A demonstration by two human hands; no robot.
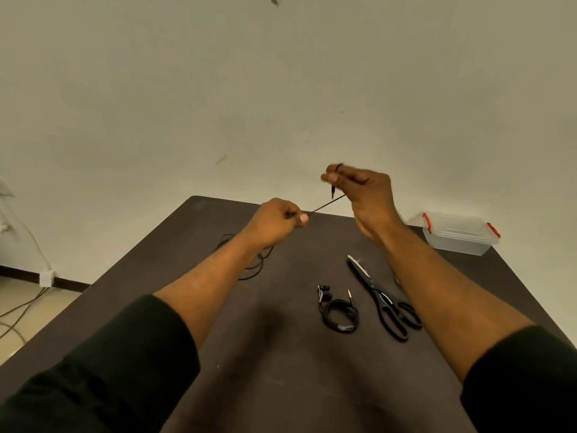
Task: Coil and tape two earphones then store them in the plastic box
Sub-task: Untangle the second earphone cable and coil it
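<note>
Where the dark brown table point(281, 370) runs back to a plain beige wall point(281, 89), pale floor shows at the left with loose cables point(18, 307) and a small white box point(46, 278) at the skirting. Both hands are raised above the far end of the table. The left hand point(274, 220) is curled, pinching a black earphone cord point(327, 204), and the right hand point(362, 189) pinches the same cord higher up, with a loop round a fingertip and the plug hanging just below — the cord is stretched taut between them. The rest of this earphone trails down behind the left forearm onto the table, largely hidden and hard to follow against the dark top. A second earphone point(338, 310), already coiled, lies on the table between the forearms, just beside black scissors point(381, 295) whose handles are partly covered by the right forearm. The clear plastic box point(456, 234) with red clasps sits lidded at the far right corner — well apart from the hands. No writing can be read.
</note>
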